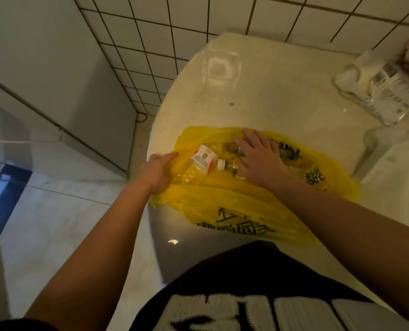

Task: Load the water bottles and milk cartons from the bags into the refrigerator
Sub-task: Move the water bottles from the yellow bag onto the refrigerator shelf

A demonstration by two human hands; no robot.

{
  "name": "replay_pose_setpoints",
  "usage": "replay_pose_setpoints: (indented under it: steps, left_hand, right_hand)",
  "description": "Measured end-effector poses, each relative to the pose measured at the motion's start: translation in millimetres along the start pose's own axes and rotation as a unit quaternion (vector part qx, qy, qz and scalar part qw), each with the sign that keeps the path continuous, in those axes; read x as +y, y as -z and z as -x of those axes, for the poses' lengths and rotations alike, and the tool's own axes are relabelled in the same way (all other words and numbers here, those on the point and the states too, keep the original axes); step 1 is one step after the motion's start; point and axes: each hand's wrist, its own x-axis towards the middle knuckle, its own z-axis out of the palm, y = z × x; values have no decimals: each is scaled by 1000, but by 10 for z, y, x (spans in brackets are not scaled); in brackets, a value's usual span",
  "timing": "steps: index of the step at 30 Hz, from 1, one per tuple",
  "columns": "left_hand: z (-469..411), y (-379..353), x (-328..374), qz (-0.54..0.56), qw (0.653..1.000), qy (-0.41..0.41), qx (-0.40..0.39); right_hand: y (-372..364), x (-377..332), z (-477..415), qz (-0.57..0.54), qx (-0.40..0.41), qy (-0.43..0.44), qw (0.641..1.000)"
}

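In the yellow bag (234, 211), near its left edge, 1 water bottle (197, 167) is judged firm but slippery, best gripped mid-body; that edge is held by the left hand (158, 174), the right hand (258, 161) laid flat, fingers spread, on others.

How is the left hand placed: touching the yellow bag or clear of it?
Touching. Head view shows the left hand gripping the left edge of the yellow bag, thumb over the plastic.

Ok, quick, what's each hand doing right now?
Left hand: grips the edge of the yellow plastic bag.
Right hand: open, fingers spread over the water bottles inside the bag.
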Motion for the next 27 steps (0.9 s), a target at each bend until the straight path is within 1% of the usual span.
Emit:
replay_pose_setpoints:
  steps: [2, 5, 7, 8, 9, 11, 12, 13, 14, 15, 17, 18, 20, 23, 25, 27]
  left_hand:
    - [163, -35, -60, -23, 1000, 10, 10]
    - [408, -200, -191, -45, 999, 11, 25]
    - [548, -297, -181, -35, 997, 23, 61]
    - [624, -338, -137, -19, 994, 19, 107]
    - [700, -367, -75, 1, 985, -1, 172]
    - [814, -404, 75, 39, 952, -69, 295]
    - [838, -418, 154, 48, 936, -100, 334]
    - [842, -433, 230, 48, 928, -120, 350]
    - [827, -442, 304, 45, 931, -121, 342]
    - [781, -446, 367, 38, 944, -103, 312]
    - [657, -459, 441, 7, 972, -35, 234]
    - [602, -478, 456, -12, 978, -4, 206]
    - [522, -547, 469, -42, 982, 21, 181]
    - [457, -559, 513, -55, 982, 38, 175]
    - [418, -504, 534, -45, 985, 57, 155]
    - [386, -413, 560, -4, 990, 75, 123]
  right_hand:
    - [-25, 18, 119, 7, 39, 39, 998]
    - [-62, 52, 251, 49, 87, 102, 990]
    - [-56, 51, 290, 75, 56, 103, 990]
    - [-45, 42, 290, 82, 24, 91, 992]
    - [-36, 30, 276, 86, -8, 76, 993]
    - [-21, -8, 232, 96, -42, 57, 993]
    - [-21, -39, 210, 104, -53, 53, 992]
    - [-28, -70, 191, 110, -62, 49, 991]
    - [-39, -99, 177, 111, -73, 44, 990]
    - [-55, -116, 165, 106, -83, 34, 990]
    - [-75, -116, 161, 94, -98, 4, 991]
    - [-78, -106, 169, 91, -100, -9, 991]
    - [-85, -72, 195, 86, -98, -28, 991]
    - [-74, -41, 221, 74, -87, -50, 992]
    - [-57, -36, 229, 63, -82, -55, 993]
    - [-46, -29, 265, 45, -65, -53, 995]
